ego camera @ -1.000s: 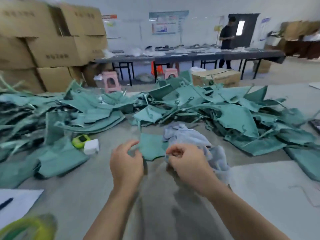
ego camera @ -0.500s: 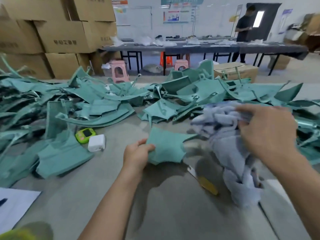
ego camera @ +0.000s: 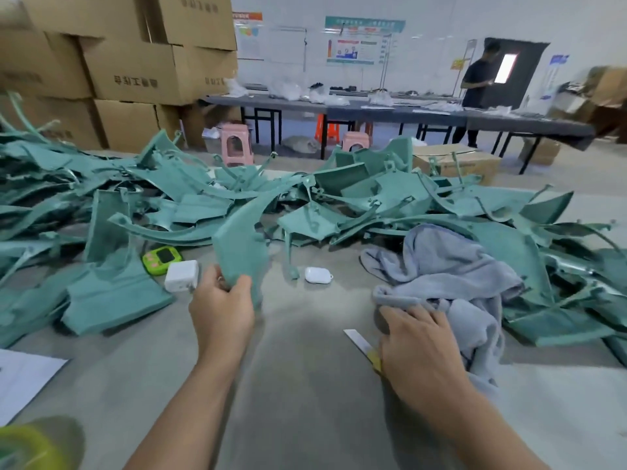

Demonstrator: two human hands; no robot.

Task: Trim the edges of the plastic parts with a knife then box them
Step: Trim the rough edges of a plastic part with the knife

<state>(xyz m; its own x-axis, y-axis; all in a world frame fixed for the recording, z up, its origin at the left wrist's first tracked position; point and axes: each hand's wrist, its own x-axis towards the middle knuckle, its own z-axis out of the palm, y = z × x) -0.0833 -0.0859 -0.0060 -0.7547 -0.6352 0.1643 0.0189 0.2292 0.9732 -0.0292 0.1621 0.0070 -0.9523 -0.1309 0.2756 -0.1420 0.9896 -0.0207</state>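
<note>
My left hand [ego camera: 220, 310] grips the lower end of a green plastic part [ego camera: 239, 245] and holds it upright above the grey table [ego camera: 305, 401]. A knife [ego camera: 358, 340] with a bare blade and a yellow handle lies on the table; my right hand [ego camera: 415, 347] lies over its handle with the fingers stretched forward, their tips at the edge of a grey cloth [ego camera: 451, 266]. Whether the hand grips the handle is hidden. Piles of green plastic parts [ego camera: 383, 198] cover the far half of the table.
A green timer [ego camera: 162, 260], a white charger [ego camera: 181, 275] and a white earbud case [ego camera: 318, 275] lie near the held part. Paper [ego camera: 23, 378] sits at the left edge. Stacked cardboard boxes [ego camera: 129, 69] stand back left, a box [ego camera: 454, 161] behind the table, a person [ego camera: 476, 86] far back.
My left hand raised the green part from flat on the table to upright. My right hand put the lifted cloth down to the right and dropped onto the knife, which the cloth had covered.
</note>
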